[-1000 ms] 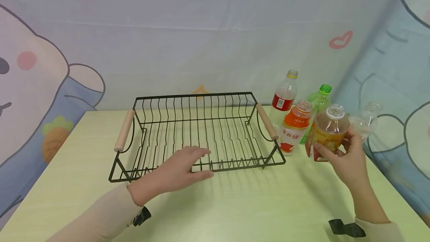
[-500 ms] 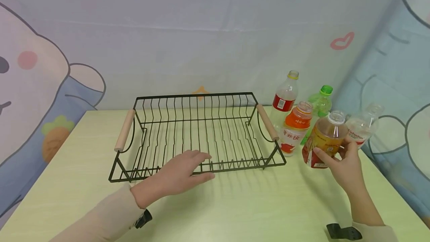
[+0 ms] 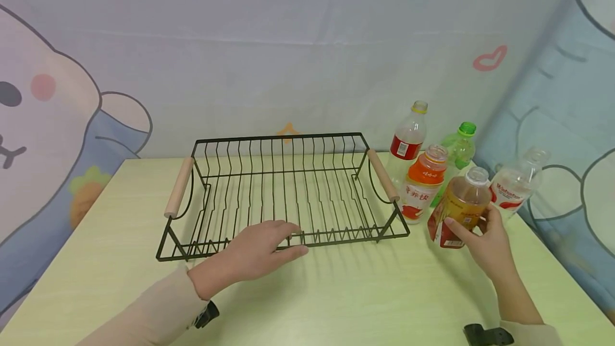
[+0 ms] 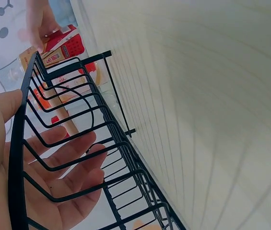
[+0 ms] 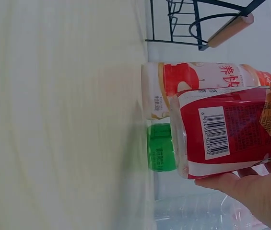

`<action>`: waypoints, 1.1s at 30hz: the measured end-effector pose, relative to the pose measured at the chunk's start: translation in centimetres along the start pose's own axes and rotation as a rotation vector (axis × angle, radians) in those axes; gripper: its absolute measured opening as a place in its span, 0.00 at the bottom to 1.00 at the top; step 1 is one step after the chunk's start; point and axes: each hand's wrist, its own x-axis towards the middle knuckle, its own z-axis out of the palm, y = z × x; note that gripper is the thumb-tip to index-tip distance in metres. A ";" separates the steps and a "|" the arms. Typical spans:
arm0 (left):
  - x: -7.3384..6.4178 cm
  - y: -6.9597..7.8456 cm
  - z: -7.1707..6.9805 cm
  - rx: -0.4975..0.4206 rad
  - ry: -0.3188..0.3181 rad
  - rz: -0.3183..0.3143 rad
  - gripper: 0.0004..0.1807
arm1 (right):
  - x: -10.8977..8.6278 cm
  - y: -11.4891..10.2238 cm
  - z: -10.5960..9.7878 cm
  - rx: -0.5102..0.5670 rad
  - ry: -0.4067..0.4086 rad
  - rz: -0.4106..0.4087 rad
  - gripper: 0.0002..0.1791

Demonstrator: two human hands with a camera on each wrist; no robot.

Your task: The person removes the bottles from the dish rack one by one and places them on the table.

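Note:
In the head view my right hand (image 3: 492, 244) grips a bottle (image 3: 461, 212) with a yellow and red label. It is uncapped and slightly tilted. The right wrist view shows its barcode (image 5: 215, 132) and its base raised off the table. My left hand (image 3: 259, 252) is at the front rail of a black wire dish rack (image 3: 278, 138), its fingers relaxed over the rail and the thumb in front. Through the wires, the left wrist view shows the left fingers (image 4: 77, 167) loosely bent. Whether they touch the rail, I cannot tell.
Right of the rack stand an orange-topped bottle (image 3: 425, 180), a clear red-labelled bottle (image 3: 405, 146), a green bottle (image 3: 458, 148) and a clear bottle (image 3: 514, 186) with white-and-red label. The rack has wooden handles (image 3: 381, 175). A printed cloth (image 3: 250, 68) hangs behind the table.
My right hand has brought the bottle toward me and slightly left, away from the other bottles. The clear bottle's label shows more now. My left hand has barely shifted.

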 end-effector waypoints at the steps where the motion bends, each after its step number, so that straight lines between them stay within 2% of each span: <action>1: 0.0 0.0 0.0 0.000 0.001 0.000 0.27 | 0.0 0.1 0.0 -0.002 -0.001 -0.001 0.45; 14: 0.0 -0.1 0.1 0.000 0.012 0.007 0.27 | 0.0 1.0 0.0 -0.022 -0.033 -0.005 0.44; 33: 0.0 -0.2 0.2 0.013 0.013 0.017 0.29 | 0.2 1.2 0.4 0.004 -0.085 0.058 0.45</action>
